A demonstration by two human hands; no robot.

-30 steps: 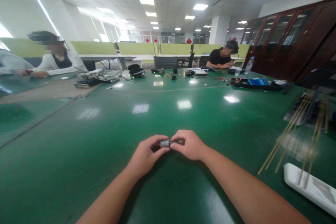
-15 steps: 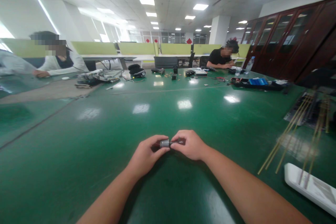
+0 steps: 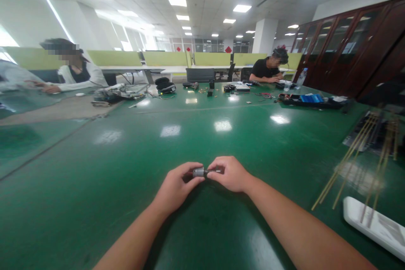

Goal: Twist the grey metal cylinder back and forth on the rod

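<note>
Low over the green table, my left hand is closed, thumb and fingers gripping a small silver cylinder that looks like a small electric motor. A bit of red shows at its left end, partly hidden by the fingers. From its right end a thin dark metal rod, perhaps a drill bit, points right. My right hand pinches this rod between thumb and fingertips, close to the cylinder. The two hands face each other, and the rod's far tip shows pale against the right palm.
Bamboo sticks and a white tray lie at right. Across the green table are a black tray of tools, a water bottle, a black pouch and electronic parts. People sit at far left and far right.
My right fingertips have shifted very slightly to the right along the rod. The left hand and the cylinder stay in place. The person at far left has moved their head and hands.
</note>
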